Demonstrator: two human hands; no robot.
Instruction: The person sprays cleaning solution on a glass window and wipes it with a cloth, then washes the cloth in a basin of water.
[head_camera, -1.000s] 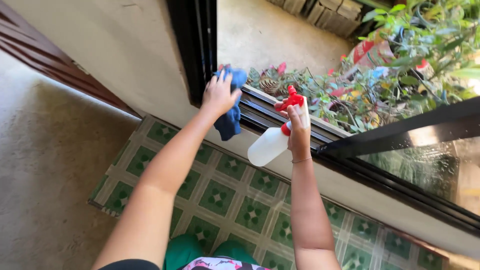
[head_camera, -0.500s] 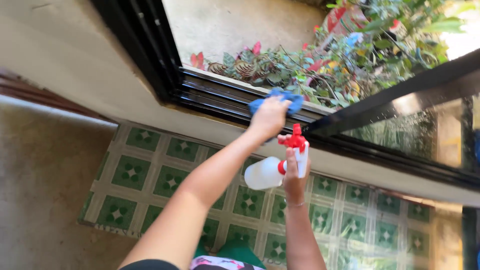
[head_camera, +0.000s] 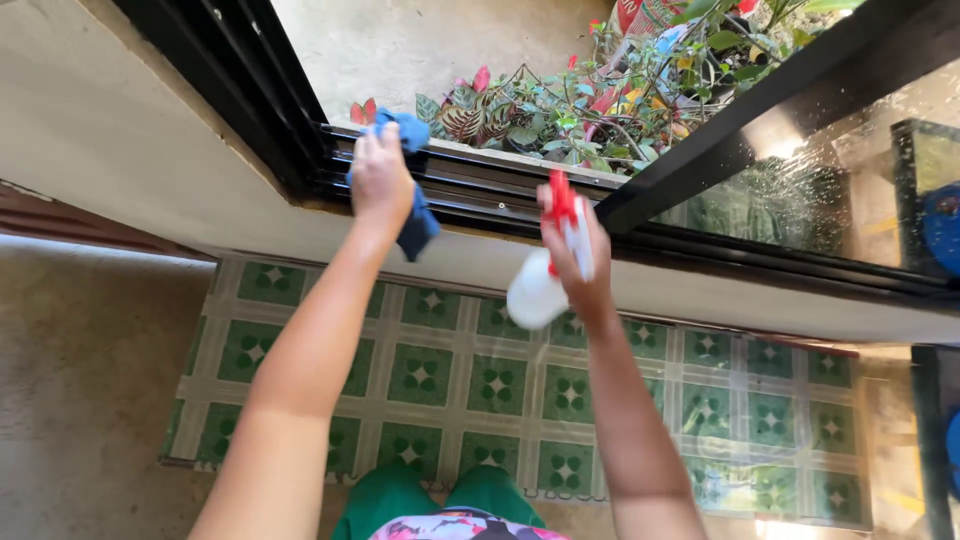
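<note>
Left hand (head_camera: 380, 180) is closing its grip on a blue cloth (head_camera: 412, 205), fingers curled over the top of it, palm pressing it down. Cloth is sitting on the black sliding-window track (head_camera: 470, 190), near the left corner where the track meets the upright black frame (head_camera: 255, 85). Part of the cloth is bunching above the knuckles, the rest is hanging below the wrist over the cream wall ledge (head_camera: 150, 150).

Right hand (head_camera: 580, 265) is wrapping fully around the neck of a spray bottle (head_camera: 545, 280), grip tight on it. Red trigger head (head_camera: 560, 200) is pointing up toward the track, white body is angling down and left, clear of the wall. Motion blur here, so I can't tell whether a finger is actually pulling the trigger.

Both arms are reaching forward, hands near each other but apart, cloth hand left of the bottle hand.

Sliding glass pane (head_camera: 830, 190) is sitting to the right, its black edge running diagonally, droplets or streaks showing on the glass. Potted plants (head_camera: 560, 100) with red and green leaves are standing outside just behind the track.

Below: green-and-cream patterned floor mat (head_camera: 450, 380) is lying along the wall base on the concrete floor (head_camera: 90, 380). Green trousers (head_camera: 440, 500) are showing at the bottom edge.
</note>
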